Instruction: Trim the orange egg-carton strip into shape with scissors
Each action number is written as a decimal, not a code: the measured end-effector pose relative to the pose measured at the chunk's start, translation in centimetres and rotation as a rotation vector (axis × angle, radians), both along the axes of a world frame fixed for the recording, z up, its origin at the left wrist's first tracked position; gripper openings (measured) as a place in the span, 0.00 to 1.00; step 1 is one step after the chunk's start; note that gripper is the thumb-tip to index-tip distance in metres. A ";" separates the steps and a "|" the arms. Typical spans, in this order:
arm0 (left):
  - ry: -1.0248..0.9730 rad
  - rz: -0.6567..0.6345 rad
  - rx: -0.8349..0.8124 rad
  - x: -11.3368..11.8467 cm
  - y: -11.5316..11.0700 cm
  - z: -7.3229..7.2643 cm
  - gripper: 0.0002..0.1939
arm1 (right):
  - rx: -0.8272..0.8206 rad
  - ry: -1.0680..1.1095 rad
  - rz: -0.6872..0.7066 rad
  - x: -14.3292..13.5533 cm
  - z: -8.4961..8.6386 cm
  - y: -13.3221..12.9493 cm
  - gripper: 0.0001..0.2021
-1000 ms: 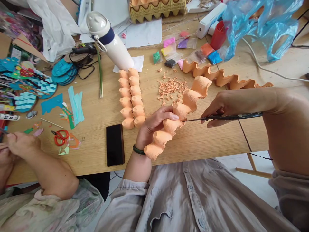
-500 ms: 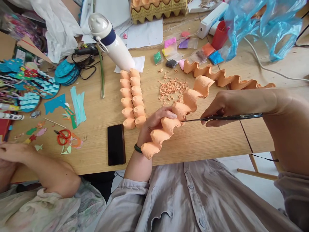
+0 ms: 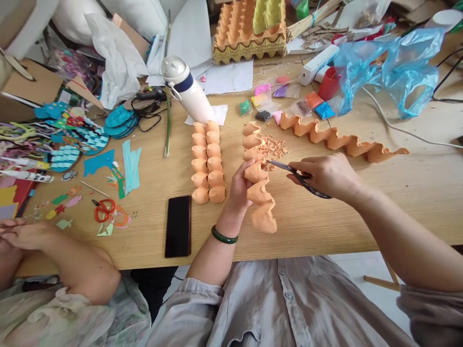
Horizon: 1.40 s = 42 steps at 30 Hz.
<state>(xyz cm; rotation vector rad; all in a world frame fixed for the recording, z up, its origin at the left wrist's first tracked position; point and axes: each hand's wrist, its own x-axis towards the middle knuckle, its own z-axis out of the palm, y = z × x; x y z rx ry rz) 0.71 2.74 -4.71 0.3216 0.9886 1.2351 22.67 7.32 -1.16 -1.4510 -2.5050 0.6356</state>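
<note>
One wide wooden table [image 3: 307,231] spreads out before me, pale and finely grained. Slanting across its right half is a loose carton strip [image 3: 340,140], orange and jagged along the top. Shorter to my eye is the held carton strip [image 3: 256,172], over the table's middle, its long axis running from near the front edge towards the far side. It lies left of the right hand [image 3: 323,176], so the scissors [image 3: 284,166] come at it nearly crosswise. Further left stand two rows of cups [image 3: 199,166], rounded, matt, rough like pressed pulp. The left hand [image 3: 238,188] is nearer, gripping the held strip by its left side; the right is curled round the scissors' dark handles, slim metal tips at the strip's right edge, touching or not I can't tell. Just behind those tips lie curly orange scraps [image 3: 277,146]
</note>
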 end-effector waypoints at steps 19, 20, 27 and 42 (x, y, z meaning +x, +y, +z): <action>0.287 0.381 0.371 0.6 0.2 -0.8 0.13 | -0.730 0.632 -0.076 -2.5 -0.4 0.5 0.30; 0.291 0.393 0.384 0.7 0.2 -0.8 0.14 | -0.713 0.664 -0.072 -2.6 -0.5 0.4 0.30; 0.429 0.435 0.435 1.3 -0.5 -0.7 0.18 | -0.553 0.646 -0.090 -2.3 -1.3 -0.6 0.32; 0.695 0.538 0.413 2.9 -2.3 -0.9 0.22 | -0.657 0.657 -0.018 -2.1 0.7 -2.3 0.27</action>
